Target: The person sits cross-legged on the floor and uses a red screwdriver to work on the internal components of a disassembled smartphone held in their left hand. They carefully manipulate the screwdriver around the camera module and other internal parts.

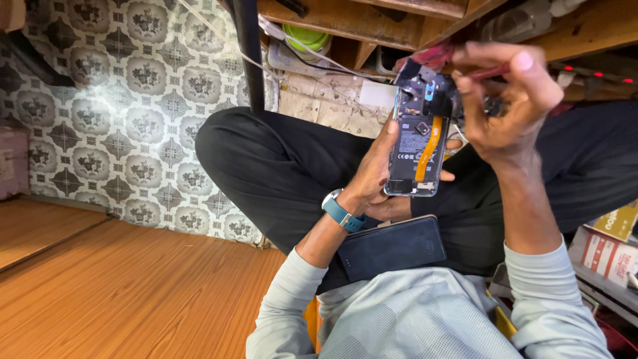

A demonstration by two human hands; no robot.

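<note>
My left hand [373, 174] grips an opened phone [417, 149] from its left side, the back cover off. A dark battery and an orange flex cable show inside it. My right hand [510, 106] is closed around a red-handled screwdriver [490, 71], held at the phone's upper end. A dark flat phone or back panel [392, 247] rests on my lap, just below my left wrist. On that wrist I wear a blue-strapped watch [340, 211]. I sit cross-legged in black trousers.
A wooden bench underside [345, 20] with wires and a green round object [306, 36] hangs beyond the phone. A black pole [249, 53] stands left of it. Patterned tiles [126, 100] and a wooden board [100, 286] lie left. Printed boxes [608, 252] sit at right.
</note>
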